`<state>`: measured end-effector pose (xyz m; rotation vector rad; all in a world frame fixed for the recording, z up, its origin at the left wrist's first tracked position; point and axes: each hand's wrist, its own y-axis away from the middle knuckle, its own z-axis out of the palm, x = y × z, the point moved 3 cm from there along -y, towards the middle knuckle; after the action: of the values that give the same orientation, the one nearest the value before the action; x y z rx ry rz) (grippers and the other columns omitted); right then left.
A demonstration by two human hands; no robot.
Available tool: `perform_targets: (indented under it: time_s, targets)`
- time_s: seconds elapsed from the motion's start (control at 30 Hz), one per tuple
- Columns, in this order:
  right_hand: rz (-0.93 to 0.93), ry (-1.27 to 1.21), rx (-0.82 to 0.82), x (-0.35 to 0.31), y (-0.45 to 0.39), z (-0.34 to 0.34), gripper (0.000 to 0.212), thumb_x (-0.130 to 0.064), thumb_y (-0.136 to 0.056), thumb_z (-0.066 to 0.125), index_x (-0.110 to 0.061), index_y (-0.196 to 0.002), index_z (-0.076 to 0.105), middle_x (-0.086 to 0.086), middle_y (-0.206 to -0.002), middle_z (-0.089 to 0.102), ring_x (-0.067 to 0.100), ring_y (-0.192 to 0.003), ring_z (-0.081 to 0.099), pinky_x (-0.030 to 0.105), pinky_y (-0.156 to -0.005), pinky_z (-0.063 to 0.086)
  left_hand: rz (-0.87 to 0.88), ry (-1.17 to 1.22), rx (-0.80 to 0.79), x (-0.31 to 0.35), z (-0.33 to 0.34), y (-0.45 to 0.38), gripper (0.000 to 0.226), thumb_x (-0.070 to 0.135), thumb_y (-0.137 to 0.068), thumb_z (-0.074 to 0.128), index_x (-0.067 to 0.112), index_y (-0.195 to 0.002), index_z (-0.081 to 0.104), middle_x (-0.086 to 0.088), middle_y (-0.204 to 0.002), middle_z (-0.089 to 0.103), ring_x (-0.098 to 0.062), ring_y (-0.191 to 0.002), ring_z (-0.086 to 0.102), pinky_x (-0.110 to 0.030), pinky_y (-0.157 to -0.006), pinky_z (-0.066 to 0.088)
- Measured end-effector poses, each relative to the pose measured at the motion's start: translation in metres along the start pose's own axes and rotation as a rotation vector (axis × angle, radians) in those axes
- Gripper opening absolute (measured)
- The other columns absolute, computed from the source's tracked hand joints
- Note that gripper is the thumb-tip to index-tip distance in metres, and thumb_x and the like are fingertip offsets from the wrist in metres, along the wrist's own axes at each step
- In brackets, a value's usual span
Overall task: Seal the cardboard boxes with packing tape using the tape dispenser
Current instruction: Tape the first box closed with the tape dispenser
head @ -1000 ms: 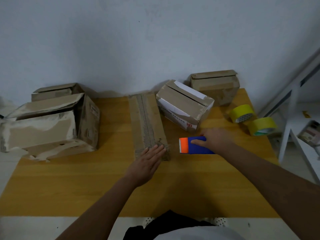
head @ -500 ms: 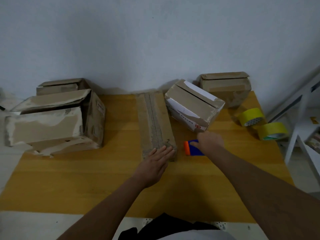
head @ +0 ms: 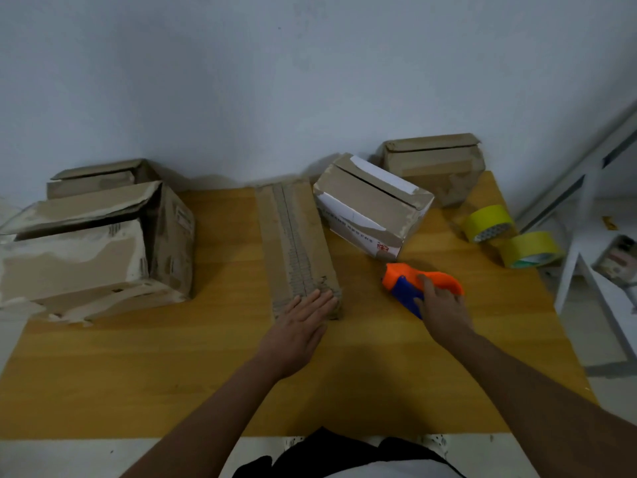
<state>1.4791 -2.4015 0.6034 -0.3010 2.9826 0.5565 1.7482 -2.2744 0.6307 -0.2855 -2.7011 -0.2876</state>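
A long flat cardboard box [head: 296,243] lies lengthwise in the middle of the wooden table [head: 138,374]. My left hand [head: 300,326] rests flat with straight fingers on its near end. To the right, my right hand [head: 444,312] grips the orange and blue tape dispenser [head: 410,284], tilted with its orange end pointing away from me. A white and brown box [head: 372,208] sits just behind the dispenser, and another brown box [head: 434,163] stands at the back right against the wall.
A large worn box [head: 93,246] with a loose top flap fills the left side, with a smaller box [head: 100,175] behind it. Two yellow tape rolls [head: 489,222] [head: 531,250] lie near the table's right edge. A white frame [head: 586,236] stands to the right of the table.
My right hand has turned the tape dispenser, so more of its orange body shows and it points away at an angle. My left hand stays on the long box's near end.
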Motion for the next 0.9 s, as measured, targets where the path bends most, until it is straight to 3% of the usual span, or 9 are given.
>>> perform_targets:
  time_s: [0.1,0.17,0.27,0.33,0.4,0.5,0.63,0.8,0.9]
  targets:
    - [0.044,-0.042,-0.088,0.000,0.006,0.006,0.063,-0.040,-0.098,0.047,-0.024,-0.151,0.018,0.009,-0.137,0.047,0.029,-0.125,0.045,0.043,-0.101,0.035,-0.001,0.062,-0.002,0.002,-0.005,-0.003,0.052,0.043,-0.105,0.017,0.030,-0.156,0.018,0.016,-0.162,0.013,0.002,-0.148,-0.003,-0.031,-0.123,-0.001]
    - [0.089,-0.054,0.061,-0.004,0.010,-0.004,0.053,-0.038,-0.095,0.053,-0.017,-0.141,0.037,0.012,-0.134,0.043,0.032,-0.123,0.042,0.046,-0.097,0.037,-0.029,0.190,0.008,0.003,-0.010,-0.004,0.048,0.031,-0.108,0.025,0.030,-0.155,0.021,0.012,-0.161,0.020,0.000,-0.148,0.006,-0.029,-0.123,0.004]
    - [0.053,-0.484,0.198,-0.032,0.020,-0.010,0.033,-0.021,-0.095,0.056,-0.006,-0.124,0.054,0.016,-0.118,0.056,0.033,-0.105,0.054,0.041,-0.084,0.043,-0.118,0.465,0.077,-0.002,-0.019,-0.007,0.047,0.023,-0.108,0.029,0.030,-0.154,0.026,0.011,-0.161,0.024,-0.002,-0.146,0.023,-0.026,-0.120,0.020]
    - [0.165,-1.019,-0.089,-0.066,0.032,-0.002,0.027,-0.017,-0.099,0.050,-0.009,-0.124,0.055,0.012,-0.113,0.062,0.025,-0.095,0.059,0.033,-0.075,0.045,-0.170,0.581,0.107,-0.004,-0.026,-0.010,0.044,0.022,-0.108,0.030,0.029,-0.151,0.034,0.016,-0.159,0.025,0.000,-0.140,0.035,-0.021,-0.116,0.029]
    - [0.389,-1.519,-0.403,-0.102,0.048,0.009,0.019,-0.017,-0.102,0.045,-0.013,-0.118,0.052,0.005,-0.111,0.059,0.023,-0.100,0.057,0.032,-0.082,0.048,-0.190,0.611,0.121,-0.005,-0.032,-0.013,0.041,0.018,-0.107,0.032,0.025,-0.146,0.044,0.014,-0.156,0.032,0.001,-0.132,0.044,-0.019,-0.112,0.034]
    - [0.528,-1.857,-0.419,-0.125,0.051,0.015,0.018,-0.012,-0.102,0.043,-0.013,-0.116,0.053,0.004,-0.108,0.061,0.025,-0.115,0.055,0.039,-0.102,0.043,-0.216,0.627,0.100,-0.008,-0.034,-0.015,0.039,0.017,-0.107,0.031,0.023,-0.142,0.049,0.009,-0.150,0.043,-0.001,-0.131,0.047,-0.022,-0.111,0.037]
    - [0.506,-1.994,-0.373,-0.123,0.041,0.013,0.039,-0.003,-0.094,0.055,-0.009,-0.132,0.050,0.010,-0.111,0.066,0.023,-0.109,0.060,0.036,-0.094,0.049,-0.240,0.587,0.078,-0.014,-0.034,-0.013,0.038,0.018,-0.108,0.032,0.021,-0.141,0.051,0.008,-0.146,0.047,-0.002,-0.132,0.043,-0.015,-0.109,0.034]
    - [0.499,-1.944,-0.359,-0.117,0.037,0.009,0.019,-0.009,-0.093,0.058,-0.010,-0.112,0.062,0.009,-0.103,0.066,0.019,-0.094,0.061,0.029,-0.078,0.051,-0.217,0.544,0.095,-0.014,-0.035,-0.012,0.037,0.017,-0.107,0.034,0.020,-0.138,0.054,0.008,-0.147,0.046,-0.002,-0.134,0.040,-0.009,-0.108,0.029]
    - [0.482,-1.840,-0.310,-0.115,0.036,0.010,0.007,-0.015,-0.093,0.061,-0.009,-0.094,0.065,0.008,-0.094,0.064,0.017,-0.088,0.060,0.028,-0.079,0.051,-0.157,0.459,0.087,-0.015,-0.034,-0.011,0.036,0.015,-0.106,0.036,0.020,-0.137,0.054,0.007,-0.152,0.041,-0.006,-0.139,0.035,-0.022,-0.115,0.028]
